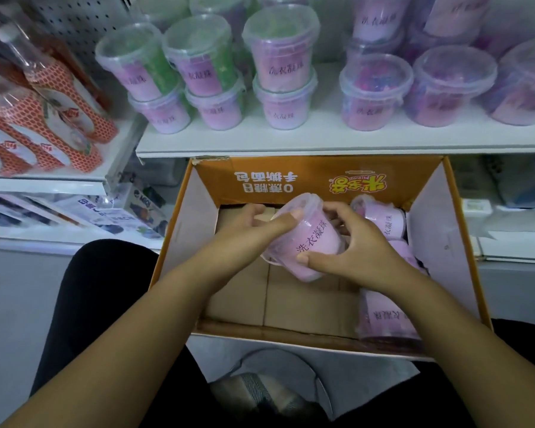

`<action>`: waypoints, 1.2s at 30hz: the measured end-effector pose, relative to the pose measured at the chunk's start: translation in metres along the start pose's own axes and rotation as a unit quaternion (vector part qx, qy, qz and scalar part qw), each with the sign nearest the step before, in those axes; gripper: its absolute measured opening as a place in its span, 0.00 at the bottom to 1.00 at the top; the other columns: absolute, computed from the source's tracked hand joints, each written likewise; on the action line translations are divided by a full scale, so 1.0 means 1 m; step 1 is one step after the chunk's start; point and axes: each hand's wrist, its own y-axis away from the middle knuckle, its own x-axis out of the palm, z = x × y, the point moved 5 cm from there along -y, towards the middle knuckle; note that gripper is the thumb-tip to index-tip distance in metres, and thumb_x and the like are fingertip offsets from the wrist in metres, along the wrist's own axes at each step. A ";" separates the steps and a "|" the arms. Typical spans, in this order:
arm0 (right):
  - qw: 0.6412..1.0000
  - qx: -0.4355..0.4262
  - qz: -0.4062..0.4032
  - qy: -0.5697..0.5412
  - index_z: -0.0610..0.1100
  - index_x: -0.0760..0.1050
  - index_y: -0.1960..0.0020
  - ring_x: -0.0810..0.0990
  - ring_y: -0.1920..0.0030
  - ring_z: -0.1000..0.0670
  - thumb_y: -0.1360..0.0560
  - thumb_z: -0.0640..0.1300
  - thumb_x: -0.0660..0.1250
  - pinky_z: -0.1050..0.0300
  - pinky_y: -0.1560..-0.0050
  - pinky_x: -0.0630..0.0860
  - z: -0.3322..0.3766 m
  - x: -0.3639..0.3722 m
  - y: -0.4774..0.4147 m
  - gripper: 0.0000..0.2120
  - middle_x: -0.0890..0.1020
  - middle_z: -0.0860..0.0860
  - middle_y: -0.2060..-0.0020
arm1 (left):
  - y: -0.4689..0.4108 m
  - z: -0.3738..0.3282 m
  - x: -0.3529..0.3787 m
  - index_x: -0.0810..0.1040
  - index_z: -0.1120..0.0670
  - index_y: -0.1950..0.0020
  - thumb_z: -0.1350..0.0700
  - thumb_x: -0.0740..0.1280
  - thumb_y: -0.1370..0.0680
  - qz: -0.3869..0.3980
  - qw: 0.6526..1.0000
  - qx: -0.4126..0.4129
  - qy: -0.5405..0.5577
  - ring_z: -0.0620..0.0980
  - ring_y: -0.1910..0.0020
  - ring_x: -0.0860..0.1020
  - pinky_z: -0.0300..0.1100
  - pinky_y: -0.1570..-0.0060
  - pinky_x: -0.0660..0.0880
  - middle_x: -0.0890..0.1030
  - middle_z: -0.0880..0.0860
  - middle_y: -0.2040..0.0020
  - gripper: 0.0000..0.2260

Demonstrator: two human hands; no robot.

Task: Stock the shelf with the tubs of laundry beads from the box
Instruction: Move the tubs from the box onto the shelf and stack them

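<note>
We are facing a long white shop shelf, which is running above and beyond our fingers and carrying rows of clear plastic tubs with pink labels, some stacked two high. Under the fingers an open brown cardboard box with an orange printed flap is sitting, and a few spare pink tubs are lying in it just right of them.

Between the fingers we are holding one tilted, pink-labelled tub of laundry beads above the box floor. Our right hand is curling round it, and our left hand is pressing a thumb to its side.

We are judging this as the picking-out step. Next the tub is needing to be turned upright and raised to a free spot on the shelf.

Our right forearm is covering the nearest tubs, so we are not counting them. The left fingertips are hiding behind the tub, and the shelf rows are blurring and running out of view.
</note>
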 end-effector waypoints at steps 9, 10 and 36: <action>0.999 -0.003 -0.007 -0.039 0.55 0.63 0.23 0.70 0.36 0.70 0.38 0.63 0.77 0.69 0.38 0.71 -0.005 -0.036 0.004 0.48 0.72 0.66 0.33 | -0.016 -0.040 0.023 0.81 0.57 0.38 0.34 0.75 0.35 0.103 0.994 0.019 -0.013 0.61 0.41 0.82 0.63 0.33 0.72 0.86 0.57 0.45 0.35; 0.999 -0.006 -0.017 -0.046 0.55 0.61 0.22 0.69 0.33 0.69 0.38 0.67 0.75 0.67 0.34 0.69 -0.006 -0.041 0.004 0.49 0.71 0.64 0.30 | -0.017 -0.047 0.024 0.81 0.58 0.38 0.35 0.75 0.35 0.100 0.995 0.026 -0.014 0.63 0.40 0.81 0.64 0.33 0.72 0.85 0.58 0.45 0.35; 0.922 -0.037 -0.237 -0.305 0.48 0.78 0.38 0.81 0.43 0.56 0.24 0.64 0.67 0.59 0.43 0.77 -0.014 -0.147 0.009 0.24 0.84 0.53 0.45 | -0.043 -0.222 0.069 0.63 0.41 0.22 0.34 0.79 0.44 0.138 0.951 0.181 -0.209 0.43 0.36 0.77 0.40 0.38 0.73 0.76 0.46 0.32 0.53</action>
